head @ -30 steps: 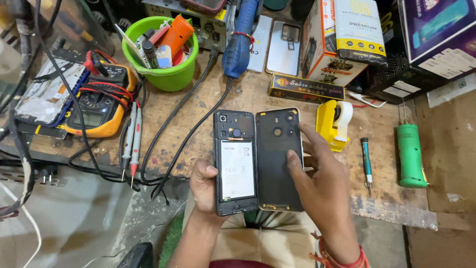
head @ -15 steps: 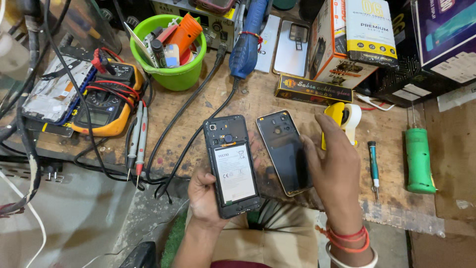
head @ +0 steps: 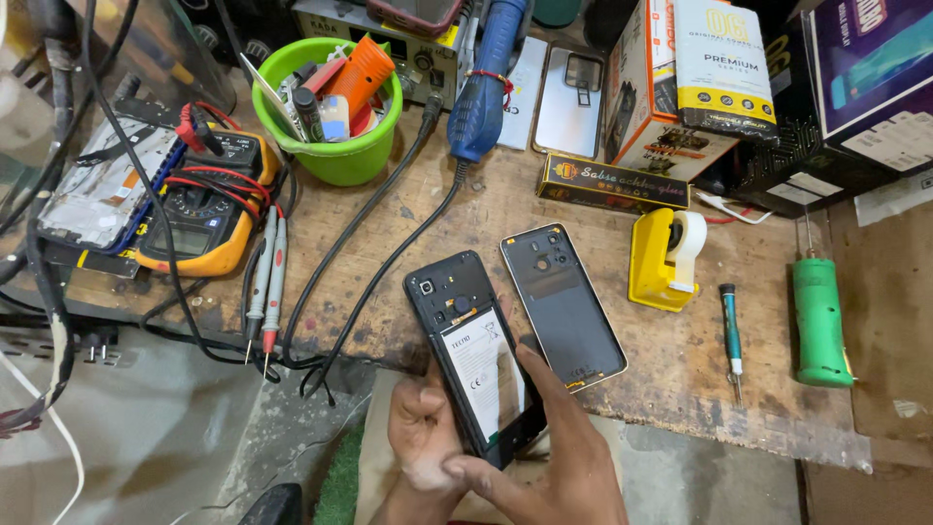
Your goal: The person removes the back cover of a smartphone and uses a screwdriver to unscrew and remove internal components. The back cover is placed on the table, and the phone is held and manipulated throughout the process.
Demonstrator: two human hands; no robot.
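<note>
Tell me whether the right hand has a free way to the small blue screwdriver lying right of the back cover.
Probably yes. The right hand rests on the opened phone, and the bench between it and the blue screwdriver looks bare; only the detached back cover lies nearby, left of that path.

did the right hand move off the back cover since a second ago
Yes. The right hand left the back cover, which now lies on the bench beside the yellow tape dispenser, and came back to the opened phone in the left hand.

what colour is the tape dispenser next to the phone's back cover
Yellow: the tape dispenser shows best in the head view.
</note>
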